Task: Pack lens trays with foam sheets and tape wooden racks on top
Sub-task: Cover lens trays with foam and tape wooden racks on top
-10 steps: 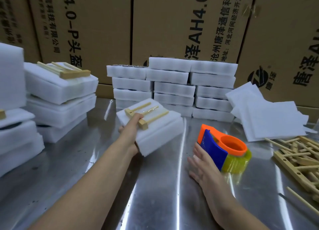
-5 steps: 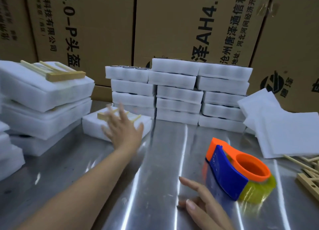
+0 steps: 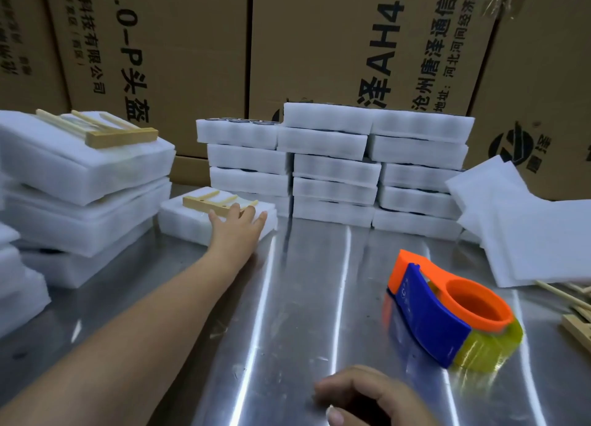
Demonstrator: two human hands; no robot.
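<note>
A white foam-wrapped lens tray [image 3: 188, 222] with a wooden rack [image 3: 208, 201] on top lies on the steel table, left of centre. My left hand [image 3: 238, 222] reaches out with straight fingers resting on its near right part. My right hand [image 3: 361, 393] sits low at the bottom edge, fingers loosely curled, holding nothing. An orange and blue tape dispenser [image 3: 447, 310] with yellowish tape lies on the table to the right, apart from both hands.
Stacked foam trays [image 3: 335, 166] line the back in front of brown cartons [image 3: 319, 41]. Taller packed stacks [image 3: 80, 182] with a rack on top stand at left. Loose foam sheets [image 3: 527, 230] and wooden racks [image 3: 575, 320] lie at right. Bare steel table [image 3: 287, 313] fills the middle.
My left hand carried the packed tray from the table's middle to the back left, set it down and now rests on it. My right hand left the tape dispenser and drew back.
</note>
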